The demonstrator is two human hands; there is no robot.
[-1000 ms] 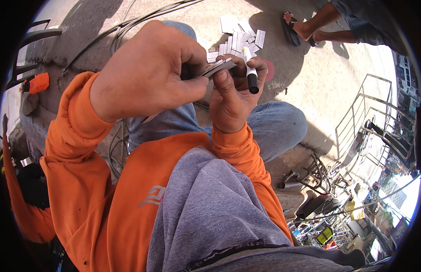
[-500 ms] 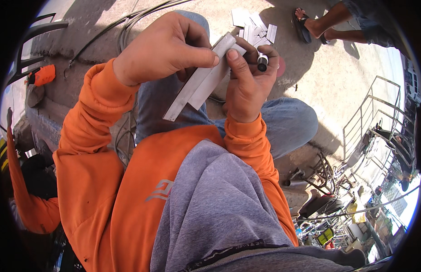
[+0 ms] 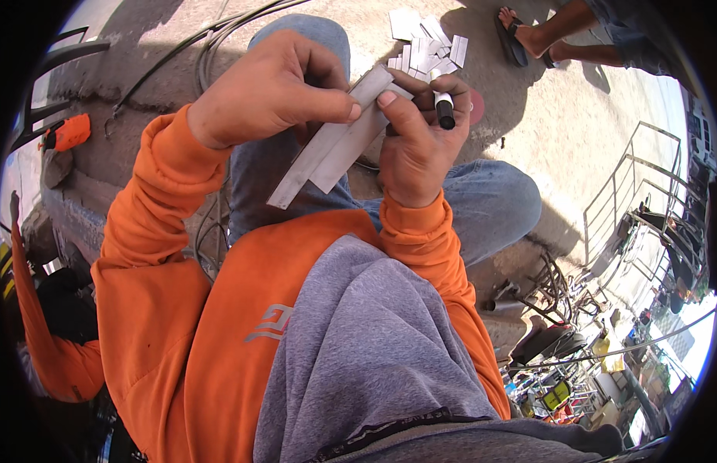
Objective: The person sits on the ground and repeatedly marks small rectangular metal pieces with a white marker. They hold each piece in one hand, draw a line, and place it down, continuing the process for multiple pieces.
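My left hand (image 3: 275, 94) pinches a long narrow grey strip (image 3: 306, 165), which looks like sheet metal, between thumb and fingers. Against its edge lies a shorter, wider flat piece (image 3: 349, 154). My right hand (image 3: 417, 147) grips the pieces at their upper end, its thumb on top. Tucked between fingers of that same hand is a white marker with a black cap (image 3: 445, 112). Both pieces are tilted over my lap, their lower ends offset from each other. The fingers behind them are partly hidden.
Several similar flat pieces (image 3: 429, 48) lie piled on the concrete ahead. Cables (image 3: 208, 54) run along the ground at left, near an orange object (image 3: 68, 132). Another person's sandalled foot (image 3: 514, 35) is at upper right. Metal frames (image 3: 632, 181) and scrap stand at right.
Both hands have shifted slightly left with the pieces. The shorter piece now shows more of its face beside the strip, and the marker's white barrel is more visible.
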